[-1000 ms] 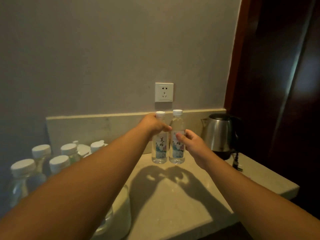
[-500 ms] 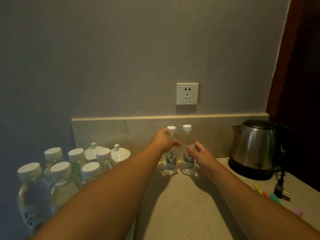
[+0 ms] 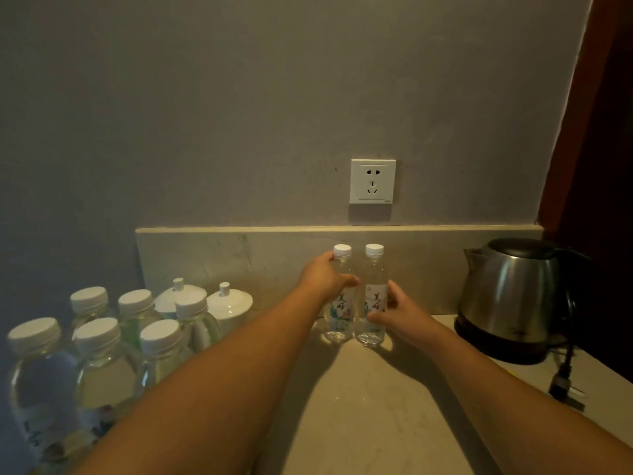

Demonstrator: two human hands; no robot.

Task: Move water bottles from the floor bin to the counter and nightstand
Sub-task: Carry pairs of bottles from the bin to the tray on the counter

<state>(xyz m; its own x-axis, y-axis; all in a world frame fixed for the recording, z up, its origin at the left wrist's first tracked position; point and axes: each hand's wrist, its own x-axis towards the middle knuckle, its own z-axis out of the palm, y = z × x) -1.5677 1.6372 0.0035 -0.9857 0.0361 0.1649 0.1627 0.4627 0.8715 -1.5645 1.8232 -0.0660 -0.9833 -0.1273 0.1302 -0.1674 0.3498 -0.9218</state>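
Two bottles on counter — kettle right.

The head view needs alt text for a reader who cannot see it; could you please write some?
Two hands each grip a small water bottle upright on a pale counter by the backsplash: left hand on the left bottle, right hand on the right bottle. A steel kettle stands right, larger capped bottles and two white lidded cups left.
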